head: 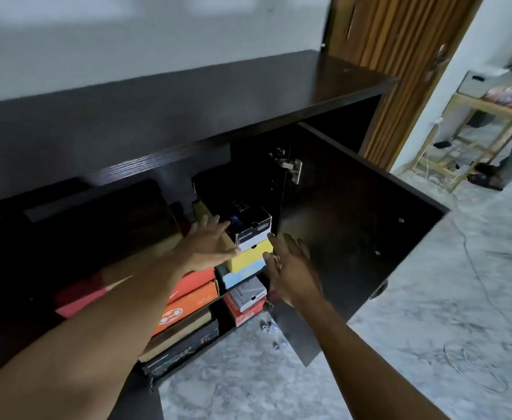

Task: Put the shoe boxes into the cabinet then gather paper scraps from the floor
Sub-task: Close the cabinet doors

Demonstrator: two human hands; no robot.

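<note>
A dark cabinet (188,95) stands open with shoe boxes stacked on its shelves. On the upper shelf a black and white box (253,230) sits on a yellow box (250,256), above a light blue one (239,277). My left hand (207,244) has straight fingers against the left side of the yellow box. Fingers spread, my right hand (291,268) hovers just right of that stack. Orange boxes (188,301) and a red and grey box (245,298) lie lower down. Paper scraps (271,327) lie on the floor below.
The cabinet's right door (354,237) swings open toward me, right of my right hand. The marbled grey floor (430,328) has a thin cable across it. A wooden door (400,56) and a wooden rack (472,122) stand at the back right.
</note>
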